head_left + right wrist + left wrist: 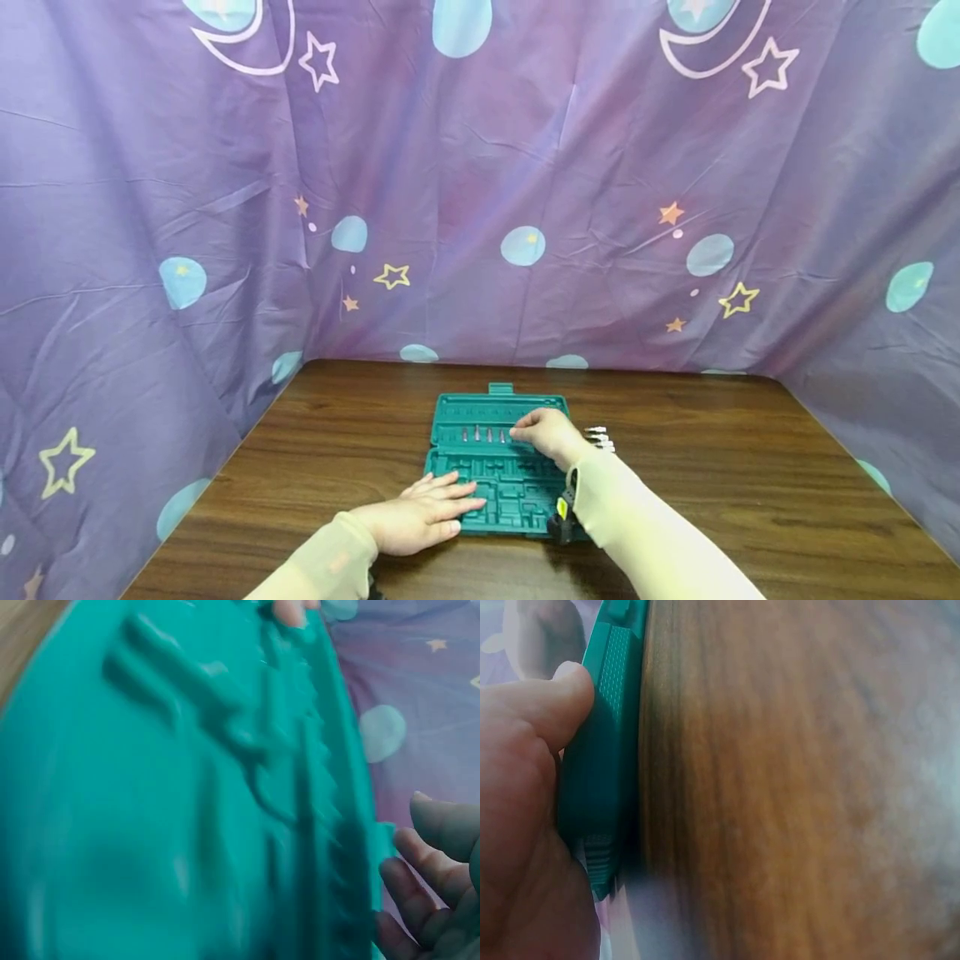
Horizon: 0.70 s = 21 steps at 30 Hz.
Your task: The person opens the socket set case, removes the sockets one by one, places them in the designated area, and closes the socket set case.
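A green molded case (517, 508) lies unfolded on the table, with several slim metal bits (490, 435) upright in a row in its far half. My left hand (427, 512) rests on the near-left corner of the case with its fingers spread; in the left wrist view its thumb lies along the case's outer side. My right hand (551, 433) reaches over the far half, thumb and fingertips close together at the right end of the row of bits. In the right wrist view its fingers (420, 900) are bent beside the case rim; I cannot tell whether they hold a bit.
Several small pale pieces (600, 439) lie on the wooden table (697, 467) just right of the case, beside my right forearm. A purple patterned cloth (480, 208) hangs behind the table and along both sides.
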Motion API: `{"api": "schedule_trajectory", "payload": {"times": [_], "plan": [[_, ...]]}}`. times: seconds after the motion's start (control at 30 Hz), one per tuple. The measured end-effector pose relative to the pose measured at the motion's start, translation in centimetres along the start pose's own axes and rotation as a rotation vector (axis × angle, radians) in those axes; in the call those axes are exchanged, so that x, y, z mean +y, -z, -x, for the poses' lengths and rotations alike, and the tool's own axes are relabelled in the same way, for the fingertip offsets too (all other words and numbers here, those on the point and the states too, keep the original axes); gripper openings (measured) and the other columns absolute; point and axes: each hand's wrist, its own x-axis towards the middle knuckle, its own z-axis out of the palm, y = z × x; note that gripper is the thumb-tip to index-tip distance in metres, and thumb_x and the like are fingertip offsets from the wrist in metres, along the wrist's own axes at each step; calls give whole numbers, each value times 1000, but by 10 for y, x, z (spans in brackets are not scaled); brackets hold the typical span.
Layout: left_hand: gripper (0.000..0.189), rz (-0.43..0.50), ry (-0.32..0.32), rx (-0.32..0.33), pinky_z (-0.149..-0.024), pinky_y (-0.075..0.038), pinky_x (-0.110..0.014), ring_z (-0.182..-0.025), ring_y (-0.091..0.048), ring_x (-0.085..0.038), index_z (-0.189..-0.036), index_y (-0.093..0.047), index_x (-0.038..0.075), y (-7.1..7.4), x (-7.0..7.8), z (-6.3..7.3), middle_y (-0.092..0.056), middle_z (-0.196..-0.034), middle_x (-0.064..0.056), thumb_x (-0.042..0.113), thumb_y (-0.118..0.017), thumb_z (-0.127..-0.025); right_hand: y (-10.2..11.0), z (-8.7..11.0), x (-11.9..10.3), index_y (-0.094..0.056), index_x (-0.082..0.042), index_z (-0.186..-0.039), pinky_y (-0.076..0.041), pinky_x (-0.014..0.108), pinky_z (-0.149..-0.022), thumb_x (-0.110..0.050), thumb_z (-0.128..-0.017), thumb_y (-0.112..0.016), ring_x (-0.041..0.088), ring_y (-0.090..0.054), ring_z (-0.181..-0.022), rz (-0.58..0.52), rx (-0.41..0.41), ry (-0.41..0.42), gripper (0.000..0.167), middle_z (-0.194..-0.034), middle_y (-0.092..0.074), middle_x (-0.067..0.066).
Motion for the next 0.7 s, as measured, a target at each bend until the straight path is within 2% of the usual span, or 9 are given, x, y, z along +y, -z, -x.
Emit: {"api": "schedule_trajectory", "payload": {"times": [0.13,0.23,0.4,0.53,0.63,0.7], "plan": [[46,-6,-3,12,-114,-14,-55,-145,-18,-28,-150,-37,26,-1,1,-1,-30,-156,0,35,-36,-105,-16,-3,0,-74,-15,-90,-25,60,-98,-30,-81,-77,40,-49,-112,52,54,-95,18,-99,-68,5],[46,-24,-15,32,-114,-15,-55,-145,-20,-29,-149,-38,24,-2,2,0,-32,-155,0,34,-36,-105,-23,-5,-1,-74,-17,-91,-24,60,-99,-35,-80,-78,46,-40,-118,100,72,-157,21,-105,-66,7],[45,-46,-26,50,-113,-17,-55,-144,-22,-29,-149,-39,23,-1,3,1,-34,-154,-1,33,-37,-105,-30,-9,-8,-75,-15,-89,-28,58,-97,-39,-78,-77,47,-39,-118,191,71,-231,26,-114,-62,17],[45,-39,-24,41,-113,-16,-55,-144,-21,-30,-149,-39,24,0,3,2,-34,-154,-1,34,-36,-105,-35,-12,-16,-73,-6,-96,-33,57,-95,-39,-75,-79,49,-40,-114,187,73,-319,39,-119,-53,30],[45,-43,-31,39,-113,-17,-55,-144,-22,-30,-149,-39,24,0,1,2,-34,-154,-1,34,-36,-105,-37,-14,-18,-71,0,-101,-32,57,-97,-37,-73,-81,50,-40,-115,170,86,-355,47,-118,-51,32],[45,-55,-36,43,-113,-17,-56,-144,-22,-30,-149,-39,24,-1,0,2,-34,-154,-1,34,-36,-105,-37,-14,-19,-72,-2,-100,-31,59,-99,-35,-74,-81,52,-39,-116,140,97,-365,43,-119,-51,33]]}}
